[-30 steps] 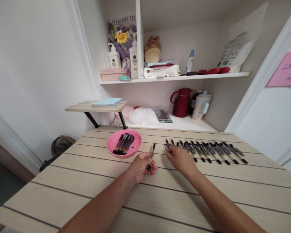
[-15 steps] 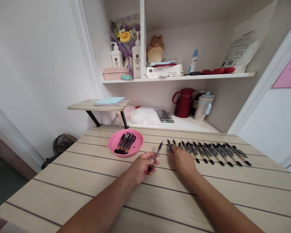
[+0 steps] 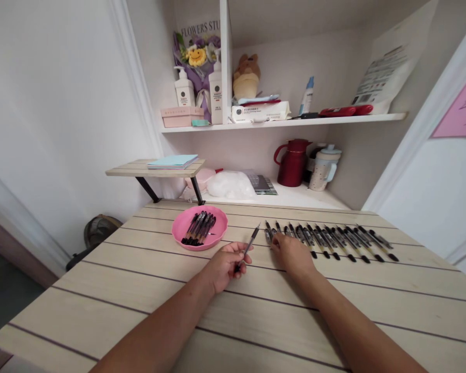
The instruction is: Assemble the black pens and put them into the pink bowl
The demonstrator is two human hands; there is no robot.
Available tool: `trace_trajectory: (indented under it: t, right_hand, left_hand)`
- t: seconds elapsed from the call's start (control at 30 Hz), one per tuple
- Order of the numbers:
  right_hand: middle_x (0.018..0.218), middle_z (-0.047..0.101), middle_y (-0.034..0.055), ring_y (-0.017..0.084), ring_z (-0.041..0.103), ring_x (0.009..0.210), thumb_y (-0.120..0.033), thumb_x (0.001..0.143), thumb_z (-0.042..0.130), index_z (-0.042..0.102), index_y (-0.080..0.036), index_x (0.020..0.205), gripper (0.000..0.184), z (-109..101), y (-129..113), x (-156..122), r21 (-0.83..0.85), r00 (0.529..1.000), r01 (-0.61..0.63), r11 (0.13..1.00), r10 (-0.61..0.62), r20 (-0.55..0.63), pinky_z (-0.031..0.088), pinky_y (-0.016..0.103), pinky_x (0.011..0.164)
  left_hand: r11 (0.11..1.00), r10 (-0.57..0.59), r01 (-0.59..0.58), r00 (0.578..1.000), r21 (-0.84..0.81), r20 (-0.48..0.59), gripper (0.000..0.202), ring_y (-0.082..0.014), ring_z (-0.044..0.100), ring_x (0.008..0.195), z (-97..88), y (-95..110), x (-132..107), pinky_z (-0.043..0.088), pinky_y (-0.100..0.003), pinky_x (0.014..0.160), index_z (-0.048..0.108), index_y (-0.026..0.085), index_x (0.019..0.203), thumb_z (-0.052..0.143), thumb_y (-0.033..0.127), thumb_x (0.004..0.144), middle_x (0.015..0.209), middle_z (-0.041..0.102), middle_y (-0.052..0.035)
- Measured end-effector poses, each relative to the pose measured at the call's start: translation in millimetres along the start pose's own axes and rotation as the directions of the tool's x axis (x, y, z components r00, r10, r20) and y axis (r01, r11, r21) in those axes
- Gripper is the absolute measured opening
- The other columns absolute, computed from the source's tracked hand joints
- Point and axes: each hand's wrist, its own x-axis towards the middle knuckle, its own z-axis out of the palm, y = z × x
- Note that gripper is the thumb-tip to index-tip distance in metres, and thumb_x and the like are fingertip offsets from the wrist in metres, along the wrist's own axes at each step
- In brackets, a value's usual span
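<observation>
In my left hand [image 3: 230, 264] is a slim pen [image 3: 252, 239], gripped near its lower end. The pen slants up to the right, its thin pointed tip at the top and a black grip section below. At the left end of a row of pens [image 3: 345, 242] on the table, my right hand [image 3: 293, 254] has its fingers pinched together, touching or close to the pens there; what they hold is hidden. The pens in the row lie side by side, slanted, with clear barrels and black ends. More pens [image 3: 200, 228] lie bunched in a pink scalloped dish [image 3: 178, 238] left of my hands.
A small raised stand [image 3: 128, 169] bearing coloured paper [image 3: 173, 161] is at the table's back left. Behind the table are a white plastic bag [image 3: 231, 185], a red jug [image 3: 292, 163] and a tumbler [image 3: 324, 171]. Bottles and a plush toy [image 3: 246, 77] occupy the shelf above.
The whole view has shifted slightly. Both hands keep nearly the same places and grips, and the pen in my left hand stays tilted as before.
</observation>
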Motion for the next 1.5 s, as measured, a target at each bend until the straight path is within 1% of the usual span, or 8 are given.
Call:
trace_trajectory:
  t: [0.37,0.57,0.67,0.83,0.97,1.1,1.37,1.5]
  right_hand:
    - [0.077,0.064,0.0087,0.017,0.057,0.069,-0.02,0.078,0.043,0.059,-0.017,0.073,0.017,-5,-7,-12,-0.005,0.98,0.198,0.98,-0.198,-0.012,0.03,0.025,0.057]
    - [0.073,0.063,0.0057,0.016,0.056,0.065,-0.019,0.075,0.043,0.061,-0.017,0.074,0.019,-6,-2,-4,0.426,0.973,0.221,0.877,-0.169,-0.156,0.036,0.025,0.061]
    - [0.066,0.061,0.0036,0.014,0.052,0.055,-0.03,0.075,0.045,0.063,-0.016,0.082,0.024,-6,4,1,0.736,0.99,0.115,0.667,-0.012,-0.143,0.037,0.026,0.054]
    - [0.062,0.059,0.0007,0.008,0.046,0.046,-0.037,0.063,0.064,0.06,-0.016,0.077,0.026,-9,2,2,0.992,0.982,-0.114,0.048,0.159,0.105,0.029,0.021,0.041]
    - [0.059,0.057,-0.002,0.005,0.042,0.043,-0.037,0.055,0.072,0.058,-0.016,0.071,0.03,-18,-3,-1,0.985,0.971,-0.103,-0.141,0.201,0.13,0.025,0.018,0.038]
    - [0.055,0.053,-0.0041,0.004,0.04,0.042,-0.036,0.055,0.073,0.059,-0.016,0.071,0.029,-23,-5,-2,0.985,0.975,-0.084,-0.152,0.192,0.113,0.024,0.018,0.038]
    - [0.054,0.053,-0.0035,0.005,0.041,0.04,-0.039,0.056,0.07,0.061,-0.015,0.071,0.03,-18,-9,-4,0.998,0.991,-0.058,-0.012,0.123,0.059,0.025,0.02,0.038]
    - [0.053,0.052,-0.0036,0.006,0.041,0.042,-0.039,0.056,0.07,0.062,-0.015,0.079,0.033,-17,-11,-6,0.998,0.992,-0.07,-0.011,0.102,0.071,0.026,0.021,0.039]
  left_hand:
    - [0.999,0.001,-0.001,1.0,0.033,0.008,0.035,-0.0047,0.044,0.044,-1.2,-1,1,0.018,-0.016,0.036,0.054,0.014,0.102,0.053,0.021,0.067,0.069,0.056,-0.0012]
    - [0.999,-0.004,0.003,1.0,0.048,0.021,0.034,-0.0036,0.042,0.043,0.9,1,-1,0.015,-0.017,0.037,0.055,0.014,0.101,0.054,0.022,0.068,0.068,0.055,-0.0009]
    - [0.997,-0.003,0.001,1.0,0.075,0.03,0.032,-0.0034,0.041,0.043,1.1,0,-1,0.015,-0.017,0.037,0.056,0.014,0.099,0.054,0.022,0.068,0.069,0.056,-0.0012]
    - [0.991,-0.01,0.006,1.0,0.134,0.029,0.03,-0.003,0.04,0.041,2.4,0,-1,0.015,-0.017,0.037,0.056,0.013,0.096,0.053,0.02,0.068,0.068,0.055,-0.0008]
    - [0.988,-0.012,0.009,1.0,0.157,0.02,0.028,-0.0029,0.039,0.041,4.1,1,-2,0.015,-0.017,0.037,0.056,0.013,0.094,0.053,0.021,0.067,0.068,0.055,-0.0007]
    - [0.985,-0.018,0.015,1.0,0.174,0.015,0.027,-0.0029,0.039,0.041,5.4,1,-3,0.016,-0.017,0.037,0.056,0.013,0.093,0.053,0.02,0.067,0.068,0.056,-0.0006]
    - [0.984,-0.019,0.016,1.0,0.177,0.011,0.026,-0.0029,0.039,0.041,5.7,1,-3,0.016,-0.017,0.037,0.055,0.013,0.092,0.052,0.02,0.067,0.067,0.056,-0.0002]
    - [0.984,-0.005,0.001,1.0,0.178,0.023,0.028,-0.0029,0.039,0.042,4.8,0,-2,0.017,-0.017,0.037,0.056,0.013,0.095,0.052,0.02,0.068,0.069,0.056,-0.0006]
